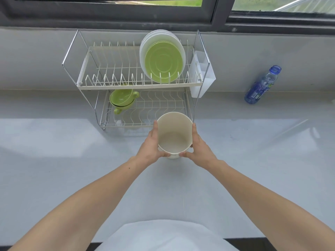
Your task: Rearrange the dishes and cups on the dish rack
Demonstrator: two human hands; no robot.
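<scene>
My left hand (151, 145) and right hand (197, 147) clasped the cream cup (174, 134) at nine and three o'clock, seemingly above the worktop (54, 160), at the dish rack's (137, 86) six o'clock.

Two-tier wire dish rack (87, 51) at counter's back: top tier w/ white plates (154, 38) plus a green plate (164, 63) on edge at right, lower tier w/ two stacked green cups (121, 99) at left, cream cup (173, 134) upright, mouth up, just in front of rack.
</scene>
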